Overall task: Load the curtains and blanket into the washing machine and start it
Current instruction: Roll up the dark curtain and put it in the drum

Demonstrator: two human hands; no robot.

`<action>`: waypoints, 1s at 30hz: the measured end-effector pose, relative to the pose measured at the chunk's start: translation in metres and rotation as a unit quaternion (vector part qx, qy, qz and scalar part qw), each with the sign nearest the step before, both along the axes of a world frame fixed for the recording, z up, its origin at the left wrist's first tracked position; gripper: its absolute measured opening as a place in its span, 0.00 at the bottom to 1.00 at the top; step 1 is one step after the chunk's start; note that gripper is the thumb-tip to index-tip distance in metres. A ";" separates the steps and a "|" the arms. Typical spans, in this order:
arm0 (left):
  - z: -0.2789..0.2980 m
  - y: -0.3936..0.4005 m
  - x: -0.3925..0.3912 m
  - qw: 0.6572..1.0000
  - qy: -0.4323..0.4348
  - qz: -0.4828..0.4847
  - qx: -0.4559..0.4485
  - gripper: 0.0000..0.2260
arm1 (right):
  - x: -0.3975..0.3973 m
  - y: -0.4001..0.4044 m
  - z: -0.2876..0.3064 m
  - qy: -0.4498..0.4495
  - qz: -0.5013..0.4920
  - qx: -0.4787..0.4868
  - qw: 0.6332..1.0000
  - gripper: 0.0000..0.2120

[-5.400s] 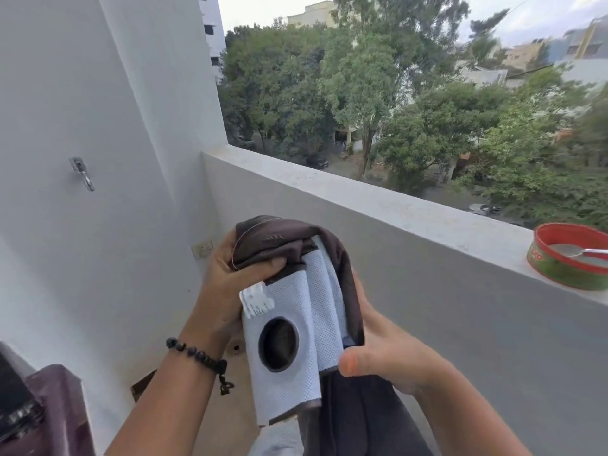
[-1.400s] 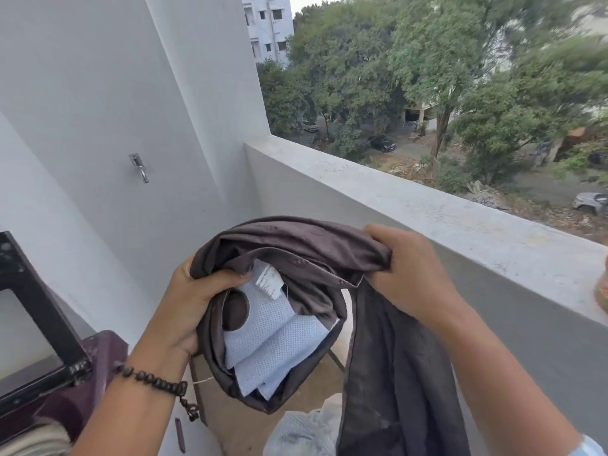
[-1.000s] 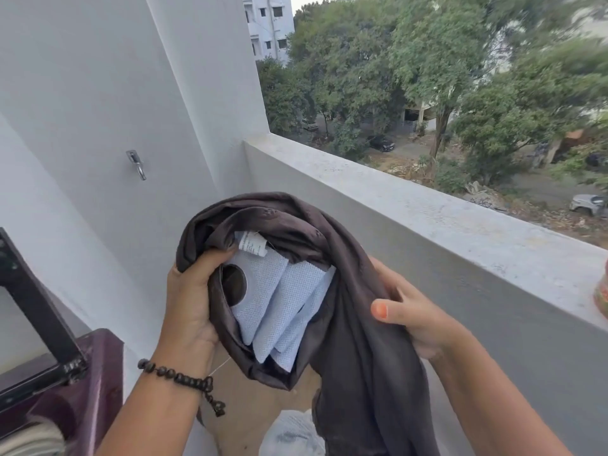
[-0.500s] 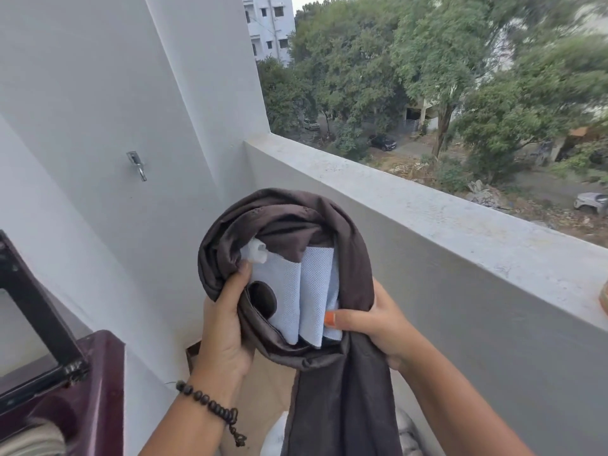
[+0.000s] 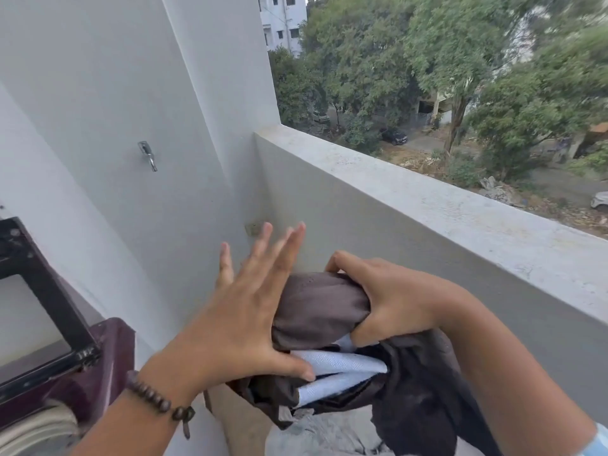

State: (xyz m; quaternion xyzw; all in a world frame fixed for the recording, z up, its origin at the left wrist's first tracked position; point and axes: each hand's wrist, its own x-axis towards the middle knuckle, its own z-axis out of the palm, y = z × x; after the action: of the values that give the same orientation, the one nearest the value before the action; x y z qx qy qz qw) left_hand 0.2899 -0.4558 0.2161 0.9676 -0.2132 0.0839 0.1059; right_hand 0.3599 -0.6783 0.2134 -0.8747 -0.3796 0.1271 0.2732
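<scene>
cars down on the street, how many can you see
3. A pale car is under the trees at left, a dark car is parked further right, and a white car is cut off at the right edge. The trees may hide more.

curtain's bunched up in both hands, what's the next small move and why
Probably swing the bundle left, over the washing machine. The right hand grips the rolled brown curtain, the left hand only presses it with spread fingers, and the machine's lid is open at lower left.

white balcony wall (image 5: 98, 93); grey parapet (image 5: 427, 205), trees (image 5: 460, 60)
</scene>
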 end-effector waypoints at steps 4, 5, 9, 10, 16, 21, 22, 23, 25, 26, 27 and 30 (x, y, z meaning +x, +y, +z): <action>-0.016 -0.007 0.012 0.986 0.012 -0.005 -0.164 0.39 | 0.006 0.001 0.004 -0.015 -0.010 0.023 1.000 0.29; -0.019 -0.008 0.013 0.977 0.003 0.012 -0.213 0.35 | 0.007 0.000 0.003 -0.008 -0.014 0.043 0.999 0.30; -0.023 -0.011 0.014 0.939 -0.003 0.049 -0.340 0.31 | 0.014 -0.017 0.000 0.082 -0.019 0.156 0.984 0.37; -0.022 -0.010 0.014 0.923 0.006 0.054 -0.380 0.32 | 0.016 -0.024 -0.001 0.113 -0.017 0.183 0.976 0.39; -0.015 -0.010 0.018 0.762 0.000 0.082 -0.643 0.26 | 0.014 -0.049 -0.024 0.223 -0.005 0.300 0.927 0.49; -0.027 -0.017 0.017 0.659 0.016 0.113 -0.744 0.31 | 0.009 -0.028 -0.049 0.261 -0.074 0.429 0.862 0.41; -0.032 -0.019 0.016 0.655 0.027 0.118 -0.746 0.35 | 0.010 -0.024 -0.053 0.259 -0.084 0.449 0.851 0.39; -0.038 -0.020 0.015 0.651 0.042 0.122 -0.748 0.39 | 0.010 -0.022 -0.056 0.260 -0.088 0.470 0.839 0.36; -0.045 -0.020 0.011 0.648 0.082 0.119 -0.748 0.46 | 0.011 -0.022 -0.060 0.271 -0.092 0.513 0.809 0.31; -0.046 -0.018 0.009 0.656 0.104 0.110 -0.739 0.48 | 0.012 -0.023 -0.060 0.276 -0.090 0.530 0.797 0.29; -0.046 -0.015 0.008 0.671 0.129 0.100 -0.723 0.48 | 0.012 -0.025 -0.059 0.278 -0.087 0.541 0.789 0.27; -0.038 -0.003 0.001 0.752 0.196 0.056 -0.626 0.54 | 0.015 -0.033 -0.050 0.249 -0.084 0.523 0.811 0.24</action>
State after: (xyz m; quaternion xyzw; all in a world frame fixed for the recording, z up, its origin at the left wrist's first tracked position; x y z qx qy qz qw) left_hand 0.2911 -0.4586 0.1779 0.6903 -0.0325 0.0130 0.7227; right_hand 0.3749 -0.7112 0.1632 -0.5669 -0.2327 0.0998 0.7839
